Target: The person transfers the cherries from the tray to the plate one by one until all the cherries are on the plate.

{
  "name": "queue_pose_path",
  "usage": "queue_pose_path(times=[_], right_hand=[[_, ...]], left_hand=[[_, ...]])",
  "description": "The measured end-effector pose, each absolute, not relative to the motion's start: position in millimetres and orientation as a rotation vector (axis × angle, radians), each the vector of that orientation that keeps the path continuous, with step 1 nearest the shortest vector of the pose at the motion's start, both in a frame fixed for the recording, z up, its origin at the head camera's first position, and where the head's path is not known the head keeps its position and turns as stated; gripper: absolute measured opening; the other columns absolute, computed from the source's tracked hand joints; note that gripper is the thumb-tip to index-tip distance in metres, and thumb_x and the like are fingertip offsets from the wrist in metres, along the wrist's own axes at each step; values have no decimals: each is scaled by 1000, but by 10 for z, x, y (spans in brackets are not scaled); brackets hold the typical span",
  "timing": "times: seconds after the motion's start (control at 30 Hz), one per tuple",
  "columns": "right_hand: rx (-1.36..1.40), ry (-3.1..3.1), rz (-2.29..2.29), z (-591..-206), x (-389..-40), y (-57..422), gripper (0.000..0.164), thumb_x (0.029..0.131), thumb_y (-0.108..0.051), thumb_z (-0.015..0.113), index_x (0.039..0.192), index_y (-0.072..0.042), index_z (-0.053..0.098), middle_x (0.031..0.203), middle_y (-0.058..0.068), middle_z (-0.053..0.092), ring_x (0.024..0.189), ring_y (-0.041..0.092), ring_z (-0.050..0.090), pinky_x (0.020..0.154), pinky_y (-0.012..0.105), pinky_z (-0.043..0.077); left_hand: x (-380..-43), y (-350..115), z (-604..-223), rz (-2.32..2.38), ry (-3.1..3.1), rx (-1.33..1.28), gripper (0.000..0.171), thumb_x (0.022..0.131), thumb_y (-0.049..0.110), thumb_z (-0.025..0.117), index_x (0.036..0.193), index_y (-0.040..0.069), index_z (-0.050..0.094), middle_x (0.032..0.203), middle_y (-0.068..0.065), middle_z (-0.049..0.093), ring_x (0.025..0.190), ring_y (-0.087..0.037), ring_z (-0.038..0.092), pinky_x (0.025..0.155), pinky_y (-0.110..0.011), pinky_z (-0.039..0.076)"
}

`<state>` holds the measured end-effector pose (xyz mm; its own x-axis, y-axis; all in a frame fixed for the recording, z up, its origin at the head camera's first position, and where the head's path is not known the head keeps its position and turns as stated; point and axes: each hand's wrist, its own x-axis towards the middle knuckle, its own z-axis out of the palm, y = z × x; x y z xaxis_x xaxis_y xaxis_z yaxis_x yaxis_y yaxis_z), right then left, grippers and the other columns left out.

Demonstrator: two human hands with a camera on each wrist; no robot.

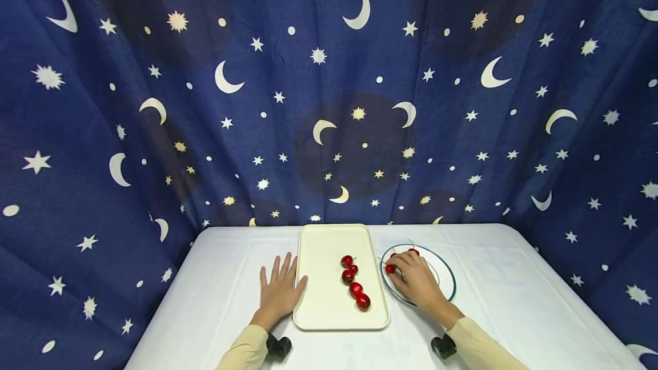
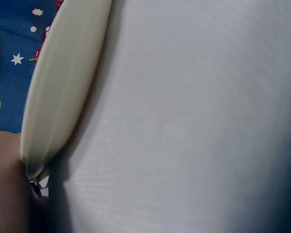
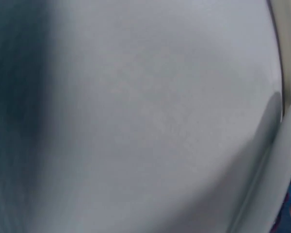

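My right hand (image 1: 417, 283) reaches over a white plate (image 1: 448, 284) with a dark rim. Between its thumb and fingertips it pinches a red cherry (image 1: 390, 269) near the plate's left side. Another cherry (image 1: 414, 251) lies by the plate's far edge, partly behind the hand. Several dark red cherries form an uneven line on a cream tray (image 1: 320, 278), the nearest being a large cherry (image 1: 363, 301). My left hand (image 1: 280, 292) rests with fingers spread beside the tray, its thumb at the left rim. In the left wrist view the tray's wall (image 2: 63, 87) rises beside part of that hand.
A white cloth covers the table (image 1: 226, 278). Behind it and at both sides hangs a dark blue curtain (image 1: 288, 176) with moons and stars. The plate stands close to the tray's right edge. Each wrist carries a small black camera (image 1: 279, 347).
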<state>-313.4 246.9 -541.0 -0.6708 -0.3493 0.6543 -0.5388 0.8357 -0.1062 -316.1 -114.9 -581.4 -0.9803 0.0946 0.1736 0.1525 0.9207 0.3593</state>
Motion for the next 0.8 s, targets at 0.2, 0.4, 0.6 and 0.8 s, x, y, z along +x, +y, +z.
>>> queue_pose_path(times=[0.2,0.4,0.6,0.8], right_hand=[[609,-2376,341,-5440,-3159,2513,26,77,-11,85,102,-13,76,102,3,75,100,27,64,81,44,48],[564,-2437,344,-5468,-3152,2522,28,78,-11,86,104,-14,76,104,4,75,103,28,64,81,44,48],[553,-2460,347,-5462,-3147,2508,31,77,-11,86,107,-13,75,106,4,75,105,28,64,81,44,48],[562,-2428,363,-5428,-3128,2478,31,78,-9,86,106,-10,75,104,5,75,103,29,63,84,46,49]], left_hand=[[-3163,-1135,-5813,-566,-2914,-187,69,105,58,39,161,17,36,172,-4,28,162,-35,17,127,-67,3],[-3103,-1120,-5712,-615,-2924,-199,69,104,52,43,160,11,37,171,-10,30,161,-39,18,127,-69,2],[-3061,-1109,-5623,-618,-2935,-189,66,105,49,43,159,11,39,170,-11,31,161,-39,19,127,-69,3],[-3057,-1108,-5628,-637,-2913,-197,66,104,48,45,157,9,41,169,-12,33,160,-41,21,126,-70,4]])
